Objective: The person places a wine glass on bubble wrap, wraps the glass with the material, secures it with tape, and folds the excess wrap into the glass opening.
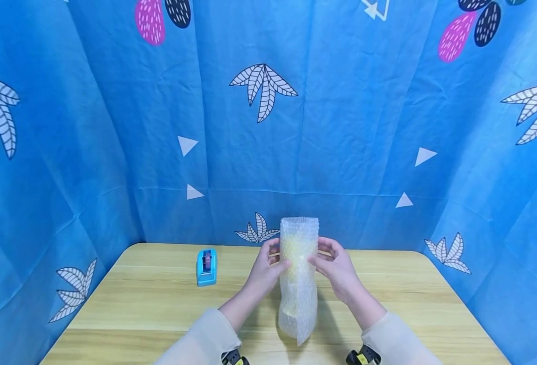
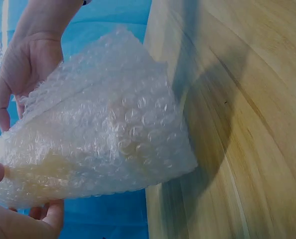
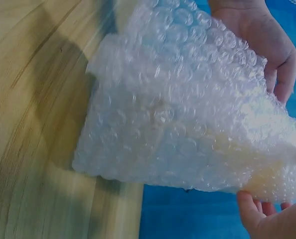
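A tall roll of bubble wrap (image 1: 298, 289) stands near the middle of the table, wrapped around something yellowish that shows only faintly through the plastic. My left hand (image 1: 268, 263) grips its upper left side, thumb in front and fingers behind. On the opposite side my right hand (image 1: 334, 264) holds it the same way. A loose edge of the wrap hangs down the front to a pointed corner at the bottom. In the left wrist view the bubble wrap (image 2: 113, 119) fills the centre, and the right wrist view shows the bubble wrap (image 3: 173, 114) up close too.
A blue tape dispenser (image 1: 206, 267) lies on the wooden table (image 1: 158, 289), left of the hands and toward the back. Blue patterned curtains (image 1: 341, 126) hang behind the table and along both sides.
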`<state>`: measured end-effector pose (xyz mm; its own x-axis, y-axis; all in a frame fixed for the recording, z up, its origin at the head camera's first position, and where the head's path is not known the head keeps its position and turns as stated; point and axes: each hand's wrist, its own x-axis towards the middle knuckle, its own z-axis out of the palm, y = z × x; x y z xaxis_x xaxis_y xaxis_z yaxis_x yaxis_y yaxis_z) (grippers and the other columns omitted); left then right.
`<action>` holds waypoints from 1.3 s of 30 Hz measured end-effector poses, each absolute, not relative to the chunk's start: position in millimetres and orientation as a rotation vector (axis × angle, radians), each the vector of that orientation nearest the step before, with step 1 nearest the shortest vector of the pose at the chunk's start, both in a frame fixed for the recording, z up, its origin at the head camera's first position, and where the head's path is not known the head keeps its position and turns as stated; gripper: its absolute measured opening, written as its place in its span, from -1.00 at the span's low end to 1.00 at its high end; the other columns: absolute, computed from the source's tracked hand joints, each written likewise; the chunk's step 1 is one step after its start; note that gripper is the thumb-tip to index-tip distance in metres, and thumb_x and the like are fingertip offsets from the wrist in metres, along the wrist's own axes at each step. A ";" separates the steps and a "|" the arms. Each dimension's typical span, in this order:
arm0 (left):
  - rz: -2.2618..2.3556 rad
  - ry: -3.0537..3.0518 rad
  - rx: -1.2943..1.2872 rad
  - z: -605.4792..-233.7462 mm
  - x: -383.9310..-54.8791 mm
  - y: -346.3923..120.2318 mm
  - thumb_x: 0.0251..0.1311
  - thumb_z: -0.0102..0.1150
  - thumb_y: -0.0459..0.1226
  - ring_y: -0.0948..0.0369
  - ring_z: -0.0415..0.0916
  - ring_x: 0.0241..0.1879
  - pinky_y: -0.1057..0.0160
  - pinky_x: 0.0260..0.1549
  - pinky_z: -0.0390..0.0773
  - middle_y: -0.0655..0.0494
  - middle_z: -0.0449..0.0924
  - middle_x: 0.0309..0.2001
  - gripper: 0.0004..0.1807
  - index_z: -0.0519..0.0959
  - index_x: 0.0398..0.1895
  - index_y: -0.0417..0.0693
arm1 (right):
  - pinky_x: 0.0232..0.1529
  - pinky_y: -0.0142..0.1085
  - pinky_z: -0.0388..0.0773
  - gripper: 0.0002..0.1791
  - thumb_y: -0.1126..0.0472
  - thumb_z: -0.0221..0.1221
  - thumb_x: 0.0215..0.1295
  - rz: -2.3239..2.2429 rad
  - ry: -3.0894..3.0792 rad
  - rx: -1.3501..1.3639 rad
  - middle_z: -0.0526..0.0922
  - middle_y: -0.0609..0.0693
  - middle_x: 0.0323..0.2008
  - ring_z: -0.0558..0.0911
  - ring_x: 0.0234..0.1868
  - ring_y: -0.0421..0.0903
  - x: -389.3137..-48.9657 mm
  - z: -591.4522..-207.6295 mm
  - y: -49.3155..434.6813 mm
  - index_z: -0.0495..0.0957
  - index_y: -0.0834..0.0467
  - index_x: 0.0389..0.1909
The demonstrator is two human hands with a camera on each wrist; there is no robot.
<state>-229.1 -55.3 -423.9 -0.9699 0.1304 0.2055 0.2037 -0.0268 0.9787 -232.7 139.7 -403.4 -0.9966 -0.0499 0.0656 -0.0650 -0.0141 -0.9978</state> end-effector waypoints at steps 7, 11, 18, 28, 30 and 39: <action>-2.135 -2.088 -0.431 -426.7 -226.2 -53.4 0.24 0.21 -0.43 -0.15 0.37 0.25 -0.04 0.11 0.56 -0.19 0.33 0.28 -0.33 0.22 0.41 -0.17 | 0.08 -0.34 0.56 -0.32 0.45 0.30 0.20 2.105 -2.179 0.245 0.44 0.21 0.22 0.46 0.22 0.11 -225.5 -405.2 139.0 0.29 0.27 0.33; -2.146 -2.044 -0.450 -427.9 -224.8 -51.8 0.23 0.16 -0.47 -0.14 0.34 0.29 -0.09 0.18 0.50 -0.19 0.28 0.31 -0.34 0.21 0.40 -0.17 | 0.05 -0.37 0.57 -0.32 0.48 0.29 0.18 2.099 -2.115 0.300 0.43 0.21 0.21 0.45 0.22 0.06 -222.4 -409.4 136.3 0.28 0.27 0.32; -2.135 -1.994 -0.473 -430.6 -220.3 -49.4 0.19 0.13 -0.51 -0.16 0.27 0.34 -0.20 0.25 0.39 -0.19 0.26 0.37 -0.34 0.20 0.38 -0.19 | 0.10 -0.40 0.54 -0.28 0.53 0.27 0.15 2.141 -2.028 0.352 0.40 0.21 0.21 0.44 0.20 -0.07 -218.5 -419.5 132.2 0.19 0.29 0.31; -2.082 -2.009 -0.596 -432.5 -216.2 -49.1 0.25 0.24 -0.27 -0.11 0.11 0.42 -0.24 0.33 0.25 -0.14 0.10 0.48 -0.12 -0.04 0.53 -0.10 | 0.15 -0.41 0.51 -0.25 0.56 0.27 0.12 2.159 -1.983 0.383 0.41 0.16 0.19 0.47 0.18 -0.13 -215.4 -426.5 130.1 0.14 0.25 0.29; -2.075 -2.027 -0.584 -430.6 -215.8 -48.5 0.24 0.28 -0.20 -0.09 0.08 0.44 -0.24 0.34 0.23 -0.10 0.07 0.51 -0.06 -0.07 0.56 -0.04 | 0.15 -0.41 0.52 -0.24 0.57 0.28 0.11 2.157 -1.975 0.388 0.42 0.14 0.18 0.48 0.17 -0.13 -215.1 -427.1 129.6 0.15 0.25 0.29; -2.100 -2.041 -0.520 -419.8 -219.1 -43.0 0.19 0.36 -0.02 0.03 0.26 0.34 -0.14 0.28 0.36 0.03 0.19 0.44 -0.02 -0.03 0.57 0.16 | 0.16 -0.41 0.51 -0.23 0.58 0.28 0.11 2.115 -1.966 0.438 0.43 0.12 0.17 0.48 0.16 -0.14 -215.6 -429.8 128.2 0.15 0.27 0.31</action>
